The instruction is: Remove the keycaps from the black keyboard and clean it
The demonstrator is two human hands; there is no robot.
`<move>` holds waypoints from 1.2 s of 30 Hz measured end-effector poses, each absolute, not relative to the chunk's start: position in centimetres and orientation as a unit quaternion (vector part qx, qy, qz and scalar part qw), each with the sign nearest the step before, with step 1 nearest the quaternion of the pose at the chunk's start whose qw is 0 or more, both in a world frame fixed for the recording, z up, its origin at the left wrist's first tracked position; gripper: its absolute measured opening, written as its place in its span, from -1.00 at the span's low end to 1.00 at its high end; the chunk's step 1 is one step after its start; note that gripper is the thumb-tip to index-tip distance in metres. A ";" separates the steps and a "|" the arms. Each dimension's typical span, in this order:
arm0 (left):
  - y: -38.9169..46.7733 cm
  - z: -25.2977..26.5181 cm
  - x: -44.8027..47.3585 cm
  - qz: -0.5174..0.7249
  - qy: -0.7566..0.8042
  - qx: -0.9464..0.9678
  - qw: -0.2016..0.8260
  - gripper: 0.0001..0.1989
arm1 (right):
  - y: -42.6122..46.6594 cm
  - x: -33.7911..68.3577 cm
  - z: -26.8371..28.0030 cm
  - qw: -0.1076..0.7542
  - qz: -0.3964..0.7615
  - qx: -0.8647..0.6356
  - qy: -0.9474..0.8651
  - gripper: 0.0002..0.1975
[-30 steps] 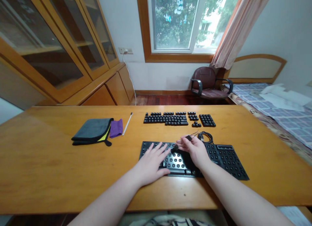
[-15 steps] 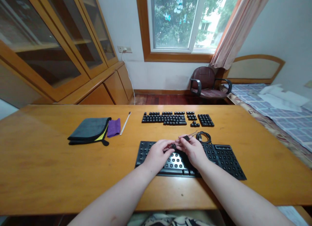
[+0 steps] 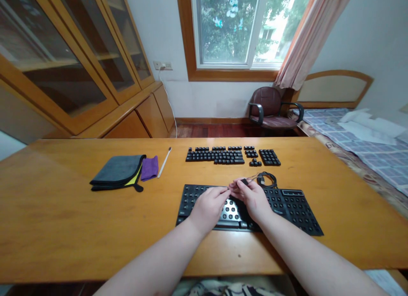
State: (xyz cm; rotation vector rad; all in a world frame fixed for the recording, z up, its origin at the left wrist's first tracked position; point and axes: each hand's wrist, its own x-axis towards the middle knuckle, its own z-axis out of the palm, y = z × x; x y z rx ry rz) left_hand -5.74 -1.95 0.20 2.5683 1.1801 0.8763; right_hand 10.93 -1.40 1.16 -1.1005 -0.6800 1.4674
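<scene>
A black keyboard (image 3: 299, 209) lies in front of me, many of its keycaps off and the bare switch posts showing. Over its upper middle my right hand (image 3: 253, 197) is closed on a keycap puller (image 3: 244, 181), a small black grip with thin wire loops pointing away to the right. My left hand (image 3: 210, 204) hovers above the left part of the keyboard, its fingers pinched together against my right fingertips. What sits between those left fingertips is hidden. Behind the keyboard, the removed black keycaps (image 3: 229, 155) stand laid out in rows and blocks.
A coiled black cable (image 3: 267, 180) lies behind the keyboard. To the left are a folded grey cloth (image 3: 117, 170), a purple cloth (image 3: 149, 168) and a white toothbrush (image 3: 164, 162). Everything rests on a wooden table (image 3: 57, 215). An office chair (image 3: 269, 106) stands beyond it.
My left hand has turned over and its fingertips have closed in on my right hand. The small black keycap seen between the left fingers before is now out of sight.
</scene>
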 end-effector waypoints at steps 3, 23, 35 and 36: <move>-1.9 0.1 -5.8 0.291 0.395 0.866 0.099 -0.69 | -1.4 11.1 1.2 0.537 0.627 -0.481 -0.295 -0.61; -0.2 3.9 -6.0 0.231 0.422 0.866 0.133 -0.80 | -0.8 11.6 1.0 0.538 0.610 -0.483 -0.323 -0.60; 11.2 2.5 -5.4 0.153 0.638 0.748 0.099 -0.81 | -0.7 11.8 1.0 0.555 0.598 -0.480 -0.322 -0.60; 11.1 1.8 -5.4 0.153 0.640 0.746 0.100 -0.81 | -0.7 11.9 1.1 0.556 0.597 -0.480 -0.323 -0.60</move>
